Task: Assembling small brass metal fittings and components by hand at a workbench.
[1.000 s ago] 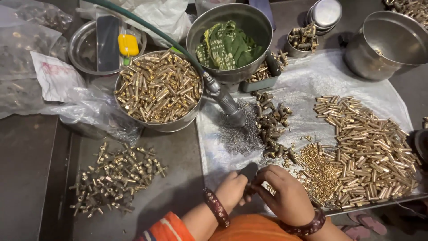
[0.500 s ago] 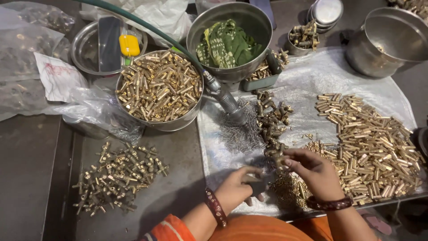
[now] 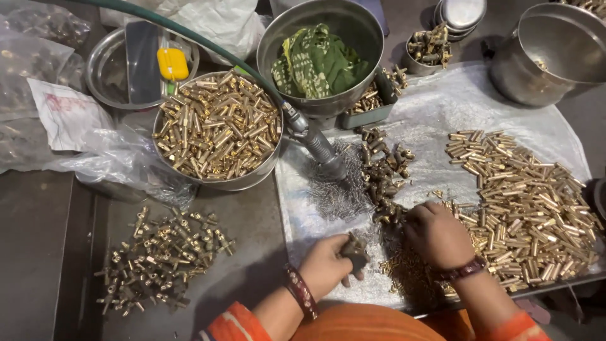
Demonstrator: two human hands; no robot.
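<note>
Brass fitting (image 3: 355, 251) now in left hand (image 3: 328, 268)

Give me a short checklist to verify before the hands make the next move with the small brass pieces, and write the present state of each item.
1. Left hand grips a dark fitting: ok.
2. Right hand rests on the loose small parts, fingers at the dark fittings pile: ok.
3. Brass tubes heap beside the right hand: ok.
4. Bowl of brass pieces has room left: not ok, heaped full.
5. Air tool lies apart from both hands: ok.
6. Fitting seated correctly: cannot tell.
</note>
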